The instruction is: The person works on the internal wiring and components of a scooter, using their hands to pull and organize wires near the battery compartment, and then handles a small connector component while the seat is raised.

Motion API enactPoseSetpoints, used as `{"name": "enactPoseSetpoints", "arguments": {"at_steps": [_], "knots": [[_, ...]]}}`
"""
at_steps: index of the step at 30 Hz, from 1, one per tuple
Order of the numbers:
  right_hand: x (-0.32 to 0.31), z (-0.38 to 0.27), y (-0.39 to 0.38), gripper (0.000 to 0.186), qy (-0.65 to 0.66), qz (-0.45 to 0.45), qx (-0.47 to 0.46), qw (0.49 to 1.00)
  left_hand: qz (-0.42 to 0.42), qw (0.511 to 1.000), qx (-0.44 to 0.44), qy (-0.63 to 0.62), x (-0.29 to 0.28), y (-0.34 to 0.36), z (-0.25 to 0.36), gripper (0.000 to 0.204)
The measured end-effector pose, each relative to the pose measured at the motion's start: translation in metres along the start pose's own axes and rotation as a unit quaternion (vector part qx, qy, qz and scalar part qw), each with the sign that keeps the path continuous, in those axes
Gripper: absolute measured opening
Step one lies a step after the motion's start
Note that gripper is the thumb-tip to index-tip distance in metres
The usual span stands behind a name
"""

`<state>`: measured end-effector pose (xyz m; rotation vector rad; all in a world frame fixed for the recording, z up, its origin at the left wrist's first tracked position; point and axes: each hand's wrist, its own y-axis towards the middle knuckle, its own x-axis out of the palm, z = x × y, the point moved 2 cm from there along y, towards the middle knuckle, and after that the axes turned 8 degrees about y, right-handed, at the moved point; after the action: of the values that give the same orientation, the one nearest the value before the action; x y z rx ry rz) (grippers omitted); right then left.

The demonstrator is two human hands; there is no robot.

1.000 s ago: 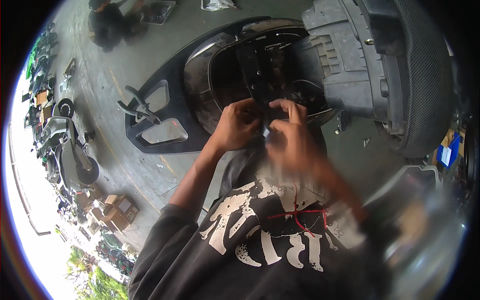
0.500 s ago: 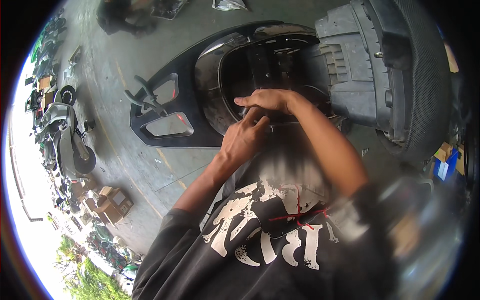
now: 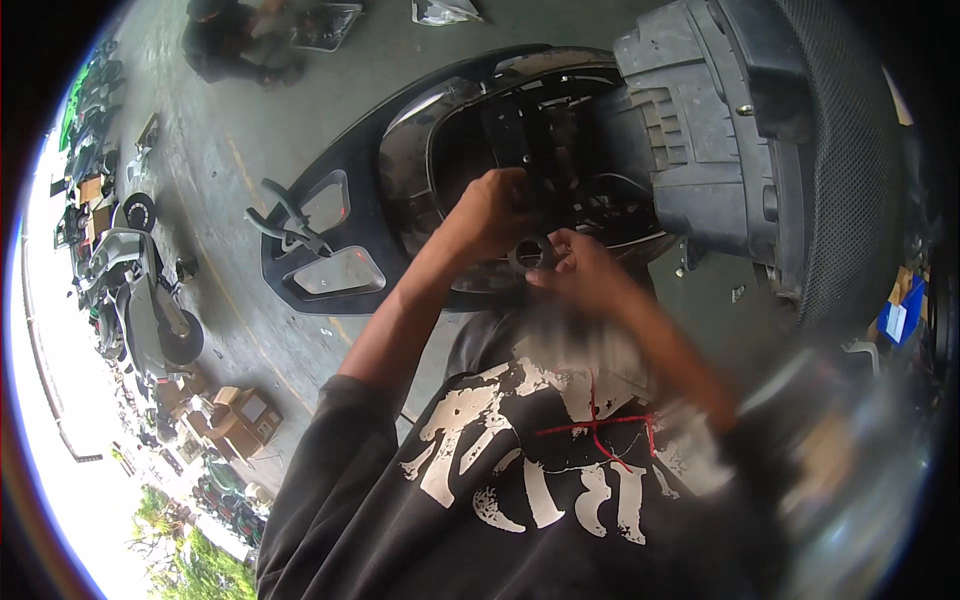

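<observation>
My right hand is closed on a dark ring that looks like a roll of black tape, held at the near edge of the opening in a scooter's black body. Just left of it and farther off, my left hand reaches over that opening. Its fingers are curled in; whatever they hold is lost in the dark. Inside the opening, dark frame parts and a cable partly show. Grey-handled pliers lie on the black tail piece with its two cut-outs.
The raised seat, with its grey plastic underside, stands at the right. Far left are a parked scooter and cardboard boxes. Another person is low at the floor, far back left.
My hands were together over the opening's near edge and have come apart. The left has moved farther away, the right nearer to me, and the ring now shows in it.
</observation>
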<state>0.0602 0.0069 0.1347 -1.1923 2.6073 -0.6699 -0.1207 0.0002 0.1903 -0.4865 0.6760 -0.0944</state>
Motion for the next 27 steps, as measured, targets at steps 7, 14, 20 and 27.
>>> {"name": "enactPoseSetpoints", "arguments": {"at_steps": [7,14,20,27], "knots": [[0.009,-0.044,-0.019,0.025,-0.14,0.147,-0.167,0.965,-0.011,0.988,-0.026,-0.153,0.005,-0.003,-0.012,0.017],[-0.023,-0.094,0.003,0.023,-0.207,-0.041,-0.273,0.938,0.055,0.99,0.031,-0.128,0.019,-0.047,-0.003,0.018],[-0.009,-0.061,0.075,0.027,0.31,-0.229,0.09,0.918,0.207,0.975,-0.021,-0.083,0.04,-0.064,-0.011,0.016],[0.037,-0.031,0.101,0.012,0.228,-0.285,0.235,0.901,0.151,0.97,0.086,0.168,0.052,-0.077,-0.017,0.019]]}}
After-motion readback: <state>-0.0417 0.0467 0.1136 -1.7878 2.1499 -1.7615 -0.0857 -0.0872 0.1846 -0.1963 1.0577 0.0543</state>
